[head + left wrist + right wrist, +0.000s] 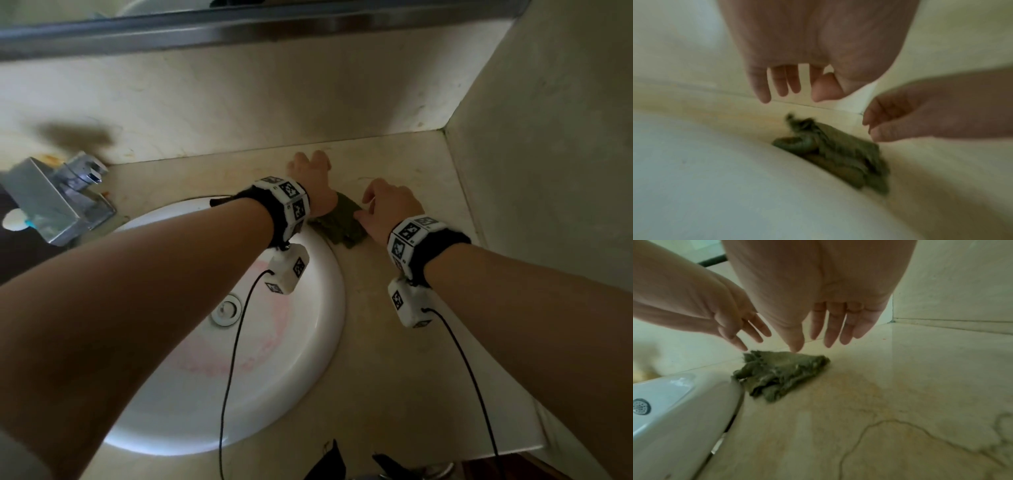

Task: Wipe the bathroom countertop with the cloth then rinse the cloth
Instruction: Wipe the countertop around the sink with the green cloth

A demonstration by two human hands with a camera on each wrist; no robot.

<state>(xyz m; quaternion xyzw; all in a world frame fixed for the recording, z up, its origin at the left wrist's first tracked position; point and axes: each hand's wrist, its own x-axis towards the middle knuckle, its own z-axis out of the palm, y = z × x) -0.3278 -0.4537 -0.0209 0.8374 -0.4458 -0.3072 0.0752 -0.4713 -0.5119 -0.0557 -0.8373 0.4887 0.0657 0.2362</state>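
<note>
Forearms fill the near part of my head view, both wrists banded with marker cuffs. Going from the left: a chrome tap (pixel 73 185) stands at the far left edge, and the white sink (pixel 318 342) takes the near left, with a pinkish ring in its bowl and no water running that I can see.

Next comes my left hand (pixel 313 171), fingers straight and spread, gripping nothing; it hangs over the far end of the cloth (pixel 339 221). That cloth is a crumpled green wad lying on the worktop (pixel 394 377), pressed against the right rim of the sink.

Further right, my right hand (pixel 390 202) is also loose and holding nothing. Its fingers (pixel 834 331) hang just above the cloth in the wrist view; whether the thumb touches it I cannot tell.

As I judge it, the job is barely begun or between strokes: neither hand has hold of the cloth. The stone to the right shows yellowish staining. Gripping, wiping and then rinsing at the tap all look left to do.
</note>
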